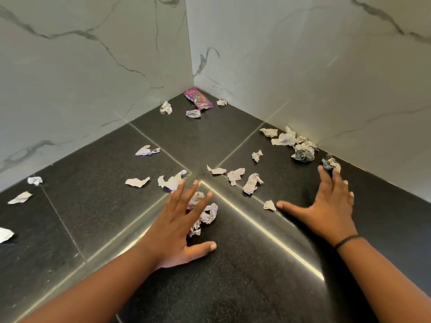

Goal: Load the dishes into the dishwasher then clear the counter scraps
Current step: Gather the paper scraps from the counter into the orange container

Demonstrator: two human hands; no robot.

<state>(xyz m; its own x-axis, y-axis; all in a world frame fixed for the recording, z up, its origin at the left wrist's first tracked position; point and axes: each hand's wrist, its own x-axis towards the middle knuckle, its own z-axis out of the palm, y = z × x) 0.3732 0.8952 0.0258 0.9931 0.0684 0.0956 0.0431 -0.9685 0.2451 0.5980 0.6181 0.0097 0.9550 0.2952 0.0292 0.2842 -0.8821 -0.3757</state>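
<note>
Several crumpled paper scraps lie scattered over a black stone counter (233, 276) in a corner. My left hand (184, 224) hovers spread over a small heap of crumpled scraps (208, 214), fingers straight. My right hand (331, 203) lies flat and spread on the counter, its fingertips touching a grey crumpled scrap (328, 162), its thumb beside a small scrap (269, 205). A pink snack wrapper (198, 99) lies deep in the corner. No dishes or dishwasher are in view.
White marble walls (93, 66) close the counter on the left and right and meet at the back. A larger pile of scraps (300, 148) sits against the right wall. More scraps (19, 198) lie at the far left.
</note>
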